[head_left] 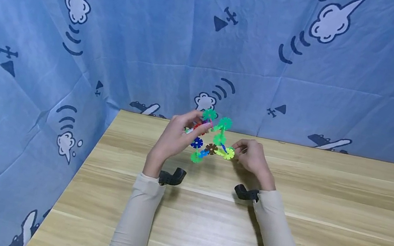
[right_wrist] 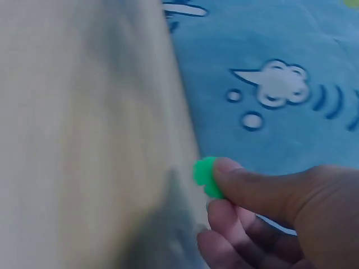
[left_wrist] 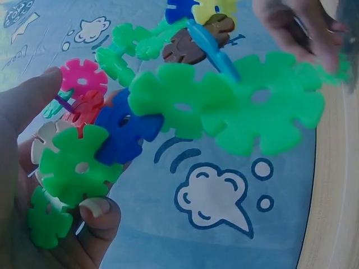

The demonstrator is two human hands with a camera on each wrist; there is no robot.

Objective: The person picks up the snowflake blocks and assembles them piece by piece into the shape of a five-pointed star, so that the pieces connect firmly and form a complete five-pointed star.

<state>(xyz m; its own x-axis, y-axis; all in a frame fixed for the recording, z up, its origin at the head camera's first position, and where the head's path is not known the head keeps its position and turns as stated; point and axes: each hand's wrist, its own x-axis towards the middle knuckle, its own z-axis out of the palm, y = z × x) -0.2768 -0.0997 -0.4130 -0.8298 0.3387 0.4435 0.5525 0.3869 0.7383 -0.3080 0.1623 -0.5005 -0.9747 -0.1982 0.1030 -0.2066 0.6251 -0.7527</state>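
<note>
My left hand [head_left: 174, 136] holds a looped chain of interlocked plastic flower discs [left_wrist: 261, 103], raised above the far part of the table. Its thumb and fingers lie around the chain's end with green, white, red and pink discs, as the left wrist view shows. A dark blue disc [head_left: 197, 142], a brown disc [head_left: 211, 149] and a yellow disc [head_left: 229, 153] form the lower side of the loop. To the right of the chain, my right hand [head_left: 252, 157] pinches a small green disc [right_wrist: 205, 176] between thumb and fingers. That disc appears apart from the chain in the right wrist view.
The wooden table [head_left: 200, 238] runs under both forearms. Behind it and on the left hangs a blue cloth [head_left: 180, 41] printed with planes and clouds. Black wrist mounts [head_left: 173, 177] stick inward from both wrists.
</note>
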